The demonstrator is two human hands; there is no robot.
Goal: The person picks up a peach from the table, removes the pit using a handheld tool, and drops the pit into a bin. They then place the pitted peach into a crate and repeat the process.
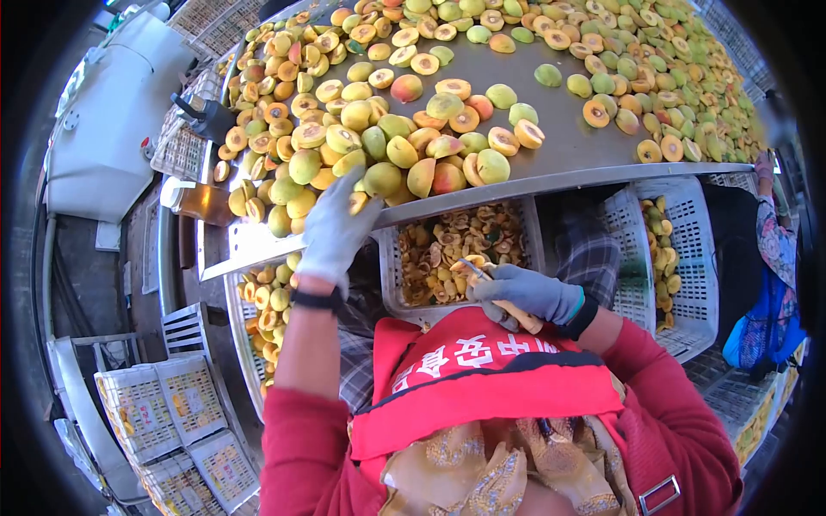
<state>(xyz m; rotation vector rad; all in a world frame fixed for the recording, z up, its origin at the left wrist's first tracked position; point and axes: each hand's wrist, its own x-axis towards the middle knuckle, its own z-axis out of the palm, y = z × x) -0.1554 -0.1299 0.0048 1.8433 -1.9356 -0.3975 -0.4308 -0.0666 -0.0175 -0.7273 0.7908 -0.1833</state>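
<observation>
My left hand (334,228), in a pale glove, reaches over the metal table's front edge into a heap of halved peaches (422,107). Its thumb and fingers close around a peach half (357,203) with the cut face showing. In a grey-blue glove, my right hand (532,294) is in front of my apron, wrapped round the wooden handle of a pitting knife (521,318). The metal blade points up and left, with an orange bit of fruit by its tip. Below the blade stands a crate (391,288) of cut fruit pieces and scraps.
The metal table (516,73) carries many more halves toward the right. A white crate (688,258) with fruit stands at right, and another crate (243,344) at left. A jar of amber liquid (200,203) is near the left corner. Another person's arm (768,224) shows at far right.
</observation>
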